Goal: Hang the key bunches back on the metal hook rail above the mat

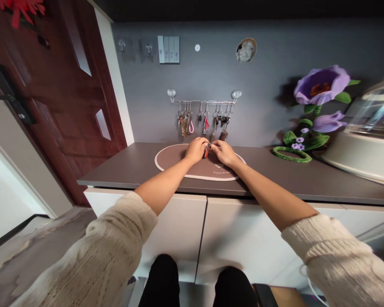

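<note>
My left hand [196, 149] and my right hand [223, 152] meet over an oval brown mat [173, 160] on the grey countertop [134, 168]. Both hands are closed in a pinch on a small key with a red tag [206, 150] held between them. Just above them, a metal hook rail [202, 101] on the wall carries several bunches of keys [185, 121].
A dark red door [51, 98] stands at the left. A purple flower ornament [320, 91] with a green ring base [288, 154] and a white domed appliance [368, 136] sit at the right. White cabinet doors [224, 238] are below the counter.
</note>
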`<action>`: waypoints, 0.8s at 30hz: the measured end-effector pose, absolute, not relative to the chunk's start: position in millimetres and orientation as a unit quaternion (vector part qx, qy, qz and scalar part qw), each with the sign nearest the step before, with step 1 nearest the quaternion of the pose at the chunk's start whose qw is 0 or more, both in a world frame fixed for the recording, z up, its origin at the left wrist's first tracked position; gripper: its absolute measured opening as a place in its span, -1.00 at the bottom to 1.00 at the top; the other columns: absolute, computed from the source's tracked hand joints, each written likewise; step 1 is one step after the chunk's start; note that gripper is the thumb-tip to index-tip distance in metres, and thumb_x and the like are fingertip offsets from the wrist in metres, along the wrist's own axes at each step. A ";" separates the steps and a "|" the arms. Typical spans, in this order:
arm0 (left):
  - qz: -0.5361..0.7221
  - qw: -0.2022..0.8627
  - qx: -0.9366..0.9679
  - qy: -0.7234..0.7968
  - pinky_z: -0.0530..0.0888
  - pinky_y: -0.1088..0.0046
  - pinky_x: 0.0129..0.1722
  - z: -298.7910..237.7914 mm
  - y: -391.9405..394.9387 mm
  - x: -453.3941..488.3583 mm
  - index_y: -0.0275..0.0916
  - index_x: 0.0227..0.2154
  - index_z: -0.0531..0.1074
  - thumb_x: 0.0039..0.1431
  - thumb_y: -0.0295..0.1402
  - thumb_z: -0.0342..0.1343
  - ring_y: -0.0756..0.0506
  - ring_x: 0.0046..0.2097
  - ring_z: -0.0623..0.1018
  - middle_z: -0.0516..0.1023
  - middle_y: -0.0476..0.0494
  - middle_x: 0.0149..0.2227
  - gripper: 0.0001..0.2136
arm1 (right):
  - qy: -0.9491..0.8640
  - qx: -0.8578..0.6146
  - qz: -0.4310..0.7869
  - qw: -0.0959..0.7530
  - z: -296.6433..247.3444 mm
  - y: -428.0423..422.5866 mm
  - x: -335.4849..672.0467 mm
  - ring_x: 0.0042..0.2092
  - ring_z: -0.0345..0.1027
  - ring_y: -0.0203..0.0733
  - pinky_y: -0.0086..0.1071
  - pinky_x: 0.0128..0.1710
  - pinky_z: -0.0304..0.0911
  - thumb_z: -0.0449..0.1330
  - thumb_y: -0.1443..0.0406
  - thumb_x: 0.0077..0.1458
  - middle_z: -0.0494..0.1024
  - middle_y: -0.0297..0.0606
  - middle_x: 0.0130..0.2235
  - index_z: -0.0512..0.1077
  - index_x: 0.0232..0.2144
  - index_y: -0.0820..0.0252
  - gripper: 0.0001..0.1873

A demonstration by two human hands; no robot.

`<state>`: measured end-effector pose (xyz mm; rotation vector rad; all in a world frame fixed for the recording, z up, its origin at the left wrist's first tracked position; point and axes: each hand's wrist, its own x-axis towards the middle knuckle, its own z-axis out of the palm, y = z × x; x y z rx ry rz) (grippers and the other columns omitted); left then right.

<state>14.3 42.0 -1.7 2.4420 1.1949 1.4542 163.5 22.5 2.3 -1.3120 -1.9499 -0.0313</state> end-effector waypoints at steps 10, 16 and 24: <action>0.458 0.026 0.803 0.381 0.30 0.46 -0.14 2.6 32.5 15.9 -0.25 -0.35 0.42 0.13 -0.46 -0.11 -0.04 -0.19 0.39 0.48 -0.10 -0.29 -0.81 | -0.741 -0.483 0.028 0.465 8.6 8.9 153.2 -0.24 0.30 -0.23 -0.37 -0.20 0.15 0.03 0.20 0.05 0.48 -0.22 -0.26 0.38 -0.31 0.20 -0.77; 0.474 0.029 0.794 0.379 0.30 0.46 -0.14 1.7 35.0 16.2 -0.26 -0.34 0.42 0.12 -0.47 -0.10 -0.05 -0.18 0.39 0.47 -0.12 -0.28 -0.82 | -0.721 -0.509 0.045 0.469 9.5 6.9 153.1 -0.40 0.26 -0.29 -0.42 -0.32 0.13 0.08 0.20 0.00 0.47 -0.27 -0.42 0.36 -0.44 0.22 -0.81; 0.478 0.028 0.794 0.375 0.30 0.46 -0.13 0.8 37.1 16.6 -0.26 -0.33 0.41 0.13 -0.46 -0.11 -0.04 -0.19 0.39 0.46 -0.12 -0.27 -0.81 | -0.738 -0.474 0.053 0.477 5.8 13.6 156.0 -0.38 0.23 -0.29 -0.42 -0.31 0.13 0.04 0.22 0.01 0.42 -0.30 -0.42 0.32 -0.45 0.20 -0.84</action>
